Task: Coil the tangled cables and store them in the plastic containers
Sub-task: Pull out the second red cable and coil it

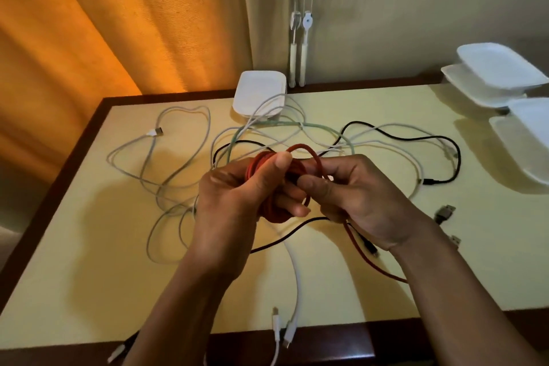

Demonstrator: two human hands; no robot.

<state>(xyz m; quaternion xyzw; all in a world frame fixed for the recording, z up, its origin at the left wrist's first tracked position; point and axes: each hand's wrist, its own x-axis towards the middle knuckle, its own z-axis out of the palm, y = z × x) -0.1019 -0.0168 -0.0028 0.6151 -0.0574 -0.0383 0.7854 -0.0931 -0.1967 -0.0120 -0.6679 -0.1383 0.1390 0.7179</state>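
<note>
Left hand [234,190] grips red cable coil [256,168], right hand [367,199] pinches it

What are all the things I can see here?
red cable: one, red, partly coiled, held above the table's middle
white cables: several, white, tangled across the table
black cable: at least one, black, right of the tangle
green cable: one, pale green, in the far part of the tangle
containers: one stack at the far edge, several more at the right, white
table: one, cream top with dark brown rim
curtain: one, orange and cream, behind the table
blind pulls: two, white, hanging beside the curtain
left hand: one, fingers grip the red coil
right hand: one, fingers pinch the red loop
</note>
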